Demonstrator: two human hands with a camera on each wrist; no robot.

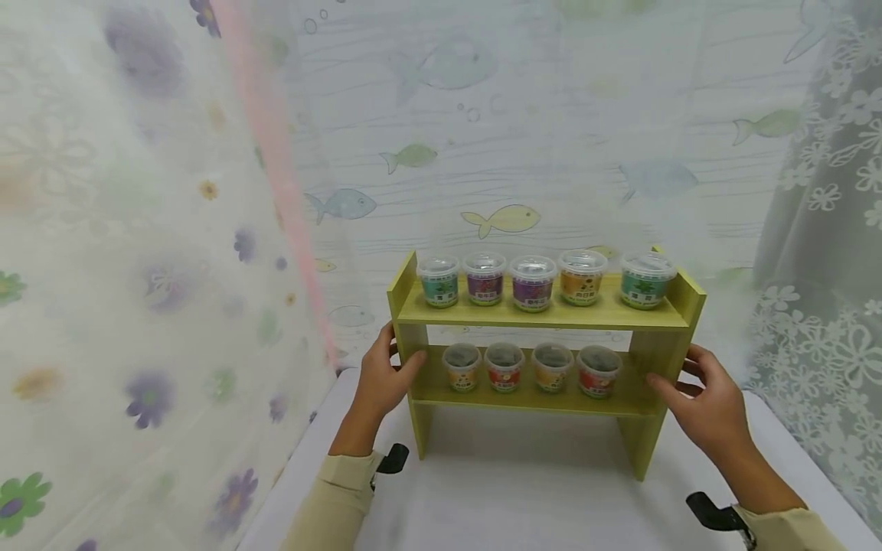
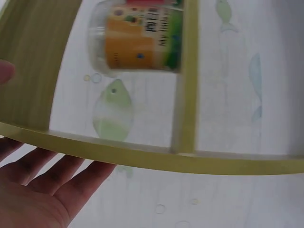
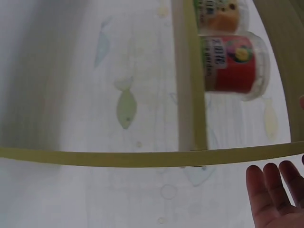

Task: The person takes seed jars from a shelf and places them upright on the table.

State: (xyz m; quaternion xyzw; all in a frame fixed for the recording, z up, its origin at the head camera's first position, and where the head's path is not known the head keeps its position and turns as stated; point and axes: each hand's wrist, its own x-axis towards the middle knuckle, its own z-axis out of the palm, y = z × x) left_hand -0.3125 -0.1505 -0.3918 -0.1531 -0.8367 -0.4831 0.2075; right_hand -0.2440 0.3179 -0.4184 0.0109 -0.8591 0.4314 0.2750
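Observation:
A yellow-green two-tier shelf (image 1: 542, 316) stands upright on the white table, with a hand at each end. My left hand (image 1: 382, 375) grips its left side panel, the thumb on the inner face and the fingers outside. My right hand (image 1: 713, 405) holds the right panel the same way, thumb in front; in the right wrist view the fingers (image 3: 273, 185) lie along the outer side. Several lidded plastic tubs with teal, purple and orange labels, such as a purple one (image 1: 533, 285), line the upper tier. Tubs with orange and red labels, such as a red one (image 1: 504, 369), line the lower tier.
The white table (image 1: 530, 490) extends in front of and beneath the shelf. A fish-print curtain (image 1: 441, 191) hangs close behind it. A flower-print curtain (image 1: 151, 306) runs down the left, and white lace (image 1: 834, 344) hangs at the right.

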